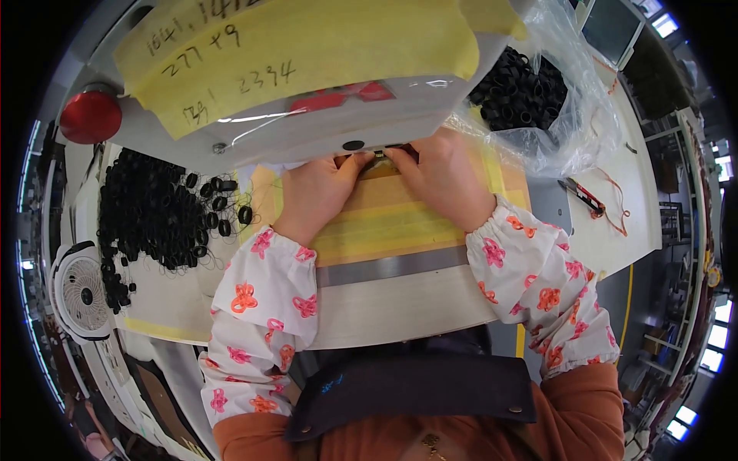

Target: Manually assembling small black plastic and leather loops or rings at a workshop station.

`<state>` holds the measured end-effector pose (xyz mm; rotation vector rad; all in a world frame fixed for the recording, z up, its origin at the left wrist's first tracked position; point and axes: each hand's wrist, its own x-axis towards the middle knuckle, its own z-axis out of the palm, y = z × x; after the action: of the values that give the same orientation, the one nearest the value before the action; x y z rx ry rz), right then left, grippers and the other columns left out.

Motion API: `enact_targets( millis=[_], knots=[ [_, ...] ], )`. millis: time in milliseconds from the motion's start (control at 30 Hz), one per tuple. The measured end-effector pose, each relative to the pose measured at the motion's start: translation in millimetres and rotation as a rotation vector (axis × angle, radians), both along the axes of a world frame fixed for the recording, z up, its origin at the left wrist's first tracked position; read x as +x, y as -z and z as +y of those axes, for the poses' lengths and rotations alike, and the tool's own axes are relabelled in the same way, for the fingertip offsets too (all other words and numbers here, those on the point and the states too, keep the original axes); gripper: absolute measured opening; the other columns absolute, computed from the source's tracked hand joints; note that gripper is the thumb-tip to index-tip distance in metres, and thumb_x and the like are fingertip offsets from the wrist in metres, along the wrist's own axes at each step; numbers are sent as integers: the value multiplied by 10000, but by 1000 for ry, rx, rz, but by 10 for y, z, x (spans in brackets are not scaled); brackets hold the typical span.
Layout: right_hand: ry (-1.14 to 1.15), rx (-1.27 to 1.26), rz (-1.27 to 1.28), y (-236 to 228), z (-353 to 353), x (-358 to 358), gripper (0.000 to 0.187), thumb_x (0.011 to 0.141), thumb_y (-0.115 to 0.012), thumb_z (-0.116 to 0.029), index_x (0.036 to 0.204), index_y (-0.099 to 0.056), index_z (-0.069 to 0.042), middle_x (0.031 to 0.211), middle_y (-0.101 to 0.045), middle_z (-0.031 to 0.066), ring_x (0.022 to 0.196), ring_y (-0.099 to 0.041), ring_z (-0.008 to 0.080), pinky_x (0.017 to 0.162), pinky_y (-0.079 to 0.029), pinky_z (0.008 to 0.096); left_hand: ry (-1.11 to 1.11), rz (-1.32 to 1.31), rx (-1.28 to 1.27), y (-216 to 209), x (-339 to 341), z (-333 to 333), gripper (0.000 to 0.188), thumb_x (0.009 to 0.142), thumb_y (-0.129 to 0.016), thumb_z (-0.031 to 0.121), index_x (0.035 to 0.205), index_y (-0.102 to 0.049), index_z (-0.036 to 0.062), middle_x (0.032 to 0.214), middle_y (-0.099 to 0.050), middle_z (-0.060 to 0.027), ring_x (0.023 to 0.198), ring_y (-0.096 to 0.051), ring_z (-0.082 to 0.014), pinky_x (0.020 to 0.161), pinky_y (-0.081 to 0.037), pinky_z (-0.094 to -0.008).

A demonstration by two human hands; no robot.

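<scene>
Here both hands meet under the machine's grey front edge (pixel 323 138) — left hand (pixel 317 196) and right hand (pixel 444 180) pinch a small dark ring-like piece (pixel 379 157) btwn fingertips, right at the yellow taped pad (pixel 384 223). Prob. light, soft, rubbery — best nipped at its rim w/ thumb and forefinger. Black rings (pixel 154 211) piled left; bagged ones (pixel 519 92) upper right.

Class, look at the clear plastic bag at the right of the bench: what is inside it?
The clear plastic bag holds a heap of small black rings. The machine housing covers the heap's left edge, so its full extent stays hidden.
</scene>
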<state>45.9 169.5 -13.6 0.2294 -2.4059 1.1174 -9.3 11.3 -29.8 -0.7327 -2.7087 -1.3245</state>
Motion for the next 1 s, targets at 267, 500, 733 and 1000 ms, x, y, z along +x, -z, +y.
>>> enact_targets(
  millis=[267,500,733,1000],
  knots=[
    [9,16,-66,-14,16,10,90,725,-570,-9,744,-483,2,708,-546,178,673,-537,359,575,-434,410,15,-56,-103,-91,15,12,208,763,-623,288,794,-634,83,592,-552,-20,530,-493,-149,491,-367,-299],
    [4,55,-116,-27,6,-17,104,720,-585,-29,729,-486,3,691,-555,171,678,-544,346,582,-431,408,-13,-103,-131,-77,9,-21,180,750,-621,287,806,-654,120,578,-558,-17,508,-517,-166,483,-389,-301],
    [34,40,-145,-16,15,3,102,711,-592,-27,719,-497,9,683,-559,176,677,-546,352,595,-433,413,-53,-134,-143,-153,51,21,275,754,-658,294,727,-632,21,533,-531,12,498,-446,-54,481,-359,-226],
    [53,70,-43,-16,48,23,85,744,-582,-57,740,-538,16,679,-570,165,617,-558,314,554,-438,365,-24,-170,-158,-172,39,63,276,762,-589,348,813,-669,88,632,-626,-46,549,-583,-164,526,-430,-273]
  ],
)
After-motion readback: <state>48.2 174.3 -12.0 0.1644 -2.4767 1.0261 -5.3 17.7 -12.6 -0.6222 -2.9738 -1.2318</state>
